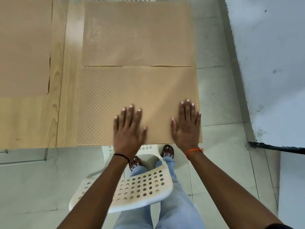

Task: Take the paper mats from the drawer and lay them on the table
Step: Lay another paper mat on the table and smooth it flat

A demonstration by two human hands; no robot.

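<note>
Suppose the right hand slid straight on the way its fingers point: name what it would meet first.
The right hand lies flat on the near paper mat, fingers pointing away. Sliding on, it would probably first meet the near edge of the far paper mat.

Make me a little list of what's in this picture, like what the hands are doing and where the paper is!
left hand: flat, fingers spread, pressing on the near mat
right hand: flat, pressing the same mat by its right edge
near mat: brown paper, lying flat at the table's near edge
far mat: flat, just beyond the near mat
left mat: flat, partly out of view
table: light wood
chair: white, with round holes, below the arms
</note>
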